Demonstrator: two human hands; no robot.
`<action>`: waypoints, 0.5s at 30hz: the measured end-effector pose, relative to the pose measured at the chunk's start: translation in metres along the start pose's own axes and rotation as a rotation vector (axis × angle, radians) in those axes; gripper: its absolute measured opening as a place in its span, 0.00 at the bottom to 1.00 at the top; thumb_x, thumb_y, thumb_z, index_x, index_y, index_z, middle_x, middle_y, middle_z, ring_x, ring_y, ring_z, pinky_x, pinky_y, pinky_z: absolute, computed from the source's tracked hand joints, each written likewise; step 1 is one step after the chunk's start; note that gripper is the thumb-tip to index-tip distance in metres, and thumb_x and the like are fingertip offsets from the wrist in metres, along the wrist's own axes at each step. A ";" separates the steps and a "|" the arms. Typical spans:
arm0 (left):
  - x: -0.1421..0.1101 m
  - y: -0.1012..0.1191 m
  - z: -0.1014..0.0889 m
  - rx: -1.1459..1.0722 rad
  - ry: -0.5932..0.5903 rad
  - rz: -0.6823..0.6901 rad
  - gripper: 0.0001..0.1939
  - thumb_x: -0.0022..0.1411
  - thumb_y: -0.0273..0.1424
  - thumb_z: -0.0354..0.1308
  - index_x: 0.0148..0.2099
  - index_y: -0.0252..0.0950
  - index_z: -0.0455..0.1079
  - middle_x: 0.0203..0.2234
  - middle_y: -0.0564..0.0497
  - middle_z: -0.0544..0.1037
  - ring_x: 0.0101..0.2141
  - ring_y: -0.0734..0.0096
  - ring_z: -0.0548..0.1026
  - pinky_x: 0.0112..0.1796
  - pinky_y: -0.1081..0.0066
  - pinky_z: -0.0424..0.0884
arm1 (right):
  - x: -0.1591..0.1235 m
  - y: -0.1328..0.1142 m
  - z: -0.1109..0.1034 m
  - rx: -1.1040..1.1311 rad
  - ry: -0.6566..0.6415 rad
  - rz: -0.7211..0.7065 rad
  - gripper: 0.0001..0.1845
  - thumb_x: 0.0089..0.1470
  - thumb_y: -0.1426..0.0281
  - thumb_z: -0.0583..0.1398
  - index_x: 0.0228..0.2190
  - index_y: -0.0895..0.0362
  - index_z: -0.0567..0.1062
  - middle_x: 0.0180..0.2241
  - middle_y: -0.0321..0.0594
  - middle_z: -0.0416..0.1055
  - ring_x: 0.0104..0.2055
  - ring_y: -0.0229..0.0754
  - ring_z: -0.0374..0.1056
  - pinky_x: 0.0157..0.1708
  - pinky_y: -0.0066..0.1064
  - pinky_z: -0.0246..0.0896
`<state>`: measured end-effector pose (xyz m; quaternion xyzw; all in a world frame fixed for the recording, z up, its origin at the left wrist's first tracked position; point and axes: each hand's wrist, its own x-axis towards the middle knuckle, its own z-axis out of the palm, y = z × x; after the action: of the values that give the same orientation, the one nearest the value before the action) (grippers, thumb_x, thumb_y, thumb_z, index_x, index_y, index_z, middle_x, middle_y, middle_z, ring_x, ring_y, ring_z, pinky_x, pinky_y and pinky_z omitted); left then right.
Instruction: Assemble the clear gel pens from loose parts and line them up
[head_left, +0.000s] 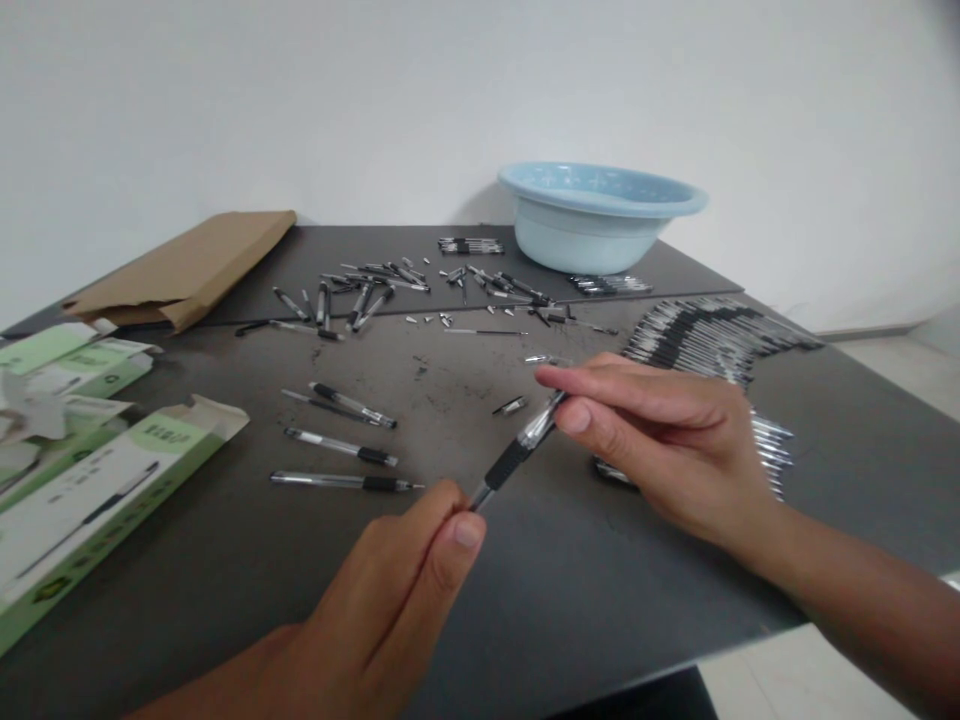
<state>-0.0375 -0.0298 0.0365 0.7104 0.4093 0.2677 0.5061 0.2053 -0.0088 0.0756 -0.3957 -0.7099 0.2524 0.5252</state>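
Observation:
A clear gel pen with a black rubber grip (507, 463) slants between my two hands above the table. My left hand (420, 570) is closed round its lower end, thumb on top. At the upper end, the thumb and forefinger of my right hand (660, 430) pinch the dark tip or cap; their grip hides part of it. Left of the pen lie several pens (341, 481), one with its point showing. Near my right fingers are a small clear cap (510, 405) and another small shiny piece (546, 359).
Pen barrels (360, 300), refills and small tips lie scattered further back. Rows of pens (697, 335) cover the right side. A light blue basin (600, 225) stands at the back, a brown paper bag (187, 265) back left, and green-white pen boxes (112, 510) at left.

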 end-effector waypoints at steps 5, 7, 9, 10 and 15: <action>0.002 0.001 0.000 0.092 0.013 0.058 0.21 0.80 0.42 0.44 0.33 0.42 0.65 0.21 0.57 0.65 0.24 0.69 0.67 0.29 0.66 0.59 | -0.001 0.002 0.000 -0.024 0.000 -0.022 0.19 0.60 0.72 0.70 0.50 0.39 0.84 0.40 0.31 0.85 0.37 0.37 0.76 0.37 0.30 0.74; 0.003 0.001 0.000 0.093 -0.002 0.060 0.21 0.80 0.42 0.43 0.34 0.42 0.64 0.21 0.57 0.64 0.23 0.70 0.66 0.28 0.66 0.58 | -0.001 0.003 0.001 -0.030 0.004 -0.025 0.19 0.60 0.72 0.70 0.50 0.40 0.84 0.40 0.31 0.85 0.38 0.37 0.77 0.37 0.30 0.74; 0.003 0.000 0.001 0.096 0.002 0.061 0.22 0.81 0.43 0.42 0.33 0.42 0.63 0.21 0.58 0.63 0.22 0.70 0.65 0.28 0.65 0.57 | -0.001 0.003 0.000 -0.043 0.007 -0.019 0.18 0.60 0.71 0.70 0.50 0.41 0.84 0.40 0.31 0.85 0.37 0.37 0.77 0.36 0.29 0.74; 0.003 -0.001 0.001 0.098 0.001 0.059 0.22 0.81 0.43 0.42 0.33 0.42 0.63 0.20 0.58 0.63 0.22 0.71 0.64 0.28 0.65 0.57 | -0.001 0.003 0.000 -0.048 0.007 -0.018 0.17 0.60 0.71 0.69 0.50 0.41 0.84 0.39 0.32 0.85 0.37 0.38 0.77 0.35 0.29 0.74; 0.004 -0.002 0.001 0.046 0.006 0.036 0.23 0.80 0.47 0.44 0.33 0.42 0.64 0.21 0.57 0.64 0.23 0.69 0.64 0.28 0.67 0.59 | -0.004 0.003 0.001 -0.010 -0.013 0.059 0.13 0.63 0.69 0.67 0.48 0.43 0.85 0.40 0.33 0.84 0.38 0.39 0.78 0.42 0.33 0.77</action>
<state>-0.0357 -0.0267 0.0345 0.7285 0.4038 0.2694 0.4833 0.2054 -0.0101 0.0703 -0.4173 -0.7026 0.2669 0.5109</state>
